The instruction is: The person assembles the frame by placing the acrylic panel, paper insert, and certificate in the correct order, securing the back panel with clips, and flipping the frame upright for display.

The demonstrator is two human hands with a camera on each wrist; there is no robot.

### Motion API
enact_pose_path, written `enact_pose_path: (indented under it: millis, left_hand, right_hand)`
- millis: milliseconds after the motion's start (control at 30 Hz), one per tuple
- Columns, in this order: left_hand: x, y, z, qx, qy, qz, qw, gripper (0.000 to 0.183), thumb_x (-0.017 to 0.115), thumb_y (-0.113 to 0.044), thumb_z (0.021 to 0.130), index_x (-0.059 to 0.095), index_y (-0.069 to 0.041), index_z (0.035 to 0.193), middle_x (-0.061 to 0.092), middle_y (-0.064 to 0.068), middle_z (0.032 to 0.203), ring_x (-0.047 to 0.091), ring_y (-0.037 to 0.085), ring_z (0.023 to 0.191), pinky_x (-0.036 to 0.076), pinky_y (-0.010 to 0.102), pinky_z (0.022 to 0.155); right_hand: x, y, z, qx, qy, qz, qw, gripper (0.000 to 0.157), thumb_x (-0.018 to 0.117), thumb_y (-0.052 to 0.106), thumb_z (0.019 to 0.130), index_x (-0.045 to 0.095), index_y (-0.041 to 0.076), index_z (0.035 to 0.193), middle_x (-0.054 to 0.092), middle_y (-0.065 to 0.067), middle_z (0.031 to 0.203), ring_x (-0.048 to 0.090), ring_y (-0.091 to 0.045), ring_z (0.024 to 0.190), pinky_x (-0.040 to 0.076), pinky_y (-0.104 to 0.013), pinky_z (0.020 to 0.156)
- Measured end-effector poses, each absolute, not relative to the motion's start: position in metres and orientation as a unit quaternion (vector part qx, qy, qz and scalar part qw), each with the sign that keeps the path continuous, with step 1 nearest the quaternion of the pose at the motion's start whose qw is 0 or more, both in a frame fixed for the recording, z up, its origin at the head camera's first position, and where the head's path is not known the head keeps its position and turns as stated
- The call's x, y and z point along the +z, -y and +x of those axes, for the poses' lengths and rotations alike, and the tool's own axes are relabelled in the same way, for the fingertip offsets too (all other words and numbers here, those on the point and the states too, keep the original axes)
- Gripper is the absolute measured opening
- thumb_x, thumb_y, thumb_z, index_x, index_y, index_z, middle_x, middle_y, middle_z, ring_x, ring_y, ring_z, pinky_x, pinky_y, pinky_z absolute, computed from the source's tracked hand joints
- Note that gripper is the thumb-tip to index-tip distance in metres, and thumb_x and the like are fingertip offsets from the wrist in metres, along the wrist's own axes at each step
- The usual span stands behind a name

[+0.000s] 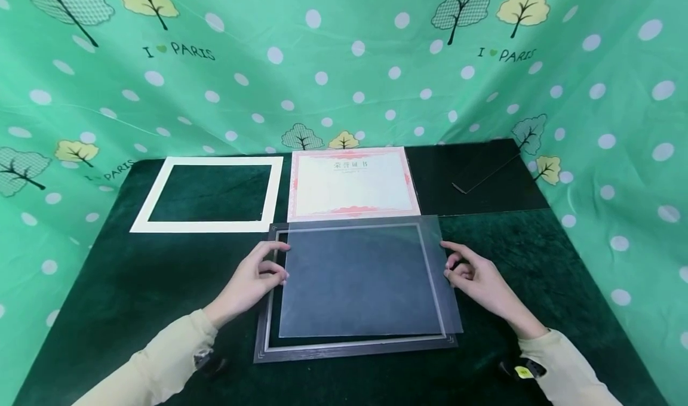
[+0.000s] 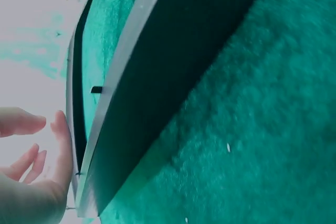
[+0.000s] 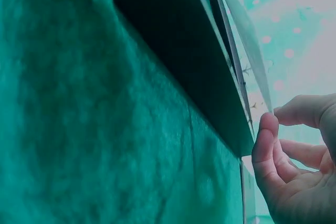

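Room to pass lies between the white mat (image 1: 199,227) and left sleeve (image 1: 161,352) (left hand (image 1: 244,280) edges the frame (image 1: 344,350)).

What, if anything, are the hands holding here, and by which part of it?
The clear sheet, over the frame: the left hand holds its left edge, the right hand its right edge.

Dark green cloth (image 1: 177,280) covers the desk (image 1: 543,274). Along its far side lie a white rectangular border (image 1: 206,227) on the left, a pale certificate (image 1: 355,191) with pink edging in the middle, and a black board (image 1: 441,179) on the right. Behind and at both sides hangs a green curtain (image 1: 322,104), printed with pale dots, grey trees (image 1: 466,6), yellow trees (image 1: 149,0) and "PARIS" lettering (image 1: 192,51).
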State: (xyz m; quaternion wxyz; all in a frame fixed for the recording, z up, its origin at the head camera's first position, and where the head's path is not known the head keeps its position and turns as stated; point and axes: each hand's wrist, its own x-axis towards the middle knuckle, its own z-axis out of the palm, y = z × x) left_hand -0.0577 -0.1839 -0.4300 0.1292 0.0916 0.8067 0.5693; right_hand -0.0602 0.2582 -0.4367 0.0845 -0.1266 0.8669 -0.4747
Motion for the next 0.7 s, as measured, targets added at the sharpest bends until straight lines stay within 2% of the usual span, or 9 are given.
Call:
enact_pose_path:
  millis: [300, 533, 700]
  left_hand:
    - [-0.427, 0.19, -0.051, 0.506, -0.856, 0.075, 0.072, 0.046, 0.058, 0.012, 0.086, 0.052, -0.002, 0.129, 0.048, 0.015, 0.123, 0.063, 0.019, 0.083, 0.054, 0.026, 0.07]
    - [-0.43, 0.192, -0.044, 0.451, -0.887, 0.094, 0.037, 0.048, 0.067, 0.01, 0.083, 0.053, -0.003, 0.127, 0.052, 0.013, 0.116, 0.063, 0.019, 0.081, 0.054, 0.023, 0.066]
    - [-0.431, 0.194, -0.042, 0.434, -0.894, 0.106, 0.018, 0.045, 0.066, 0.01, 0.082, 0.054, -0.001, 0.124, 0.057, 0.015, 0.117, 0.064, 0.02, 0.083, 0.055, 0.024, 0.067]
  right_hand:
    - [-0.432, -0.244, -0.057, -0.468, -0.866, -0.149, 0.099, 0.055, 0.063, -0.003, 0.089, 0.043, 0.001, 0.14, 0.054, -0.007, 0.096, 0.06, -0.014, 0.065, 0.049, -0.026, 0.056]
    - [-0.432, -0.237, -0.058, -0.46, -0.869, -0.148, 0.104, 0.055, 0.064, -0.004, 0.088, 0.045, 0.001, 0.14, 0.054, -0.007, 0.094, 0.058, -0.01, 0.065, 0.049, -0.026, 0.057]
    - [-0.436, -0.237, -0.06, -0.451, -0.873, -0.151, 0.105, 0.054, 0.064, -0.004, 0.088, 0.046, 0.0, 0.139, 0.054, -0.006, 0.093, 0.058, -0.01, 0.064, 0.049, -0.026, 0.057]
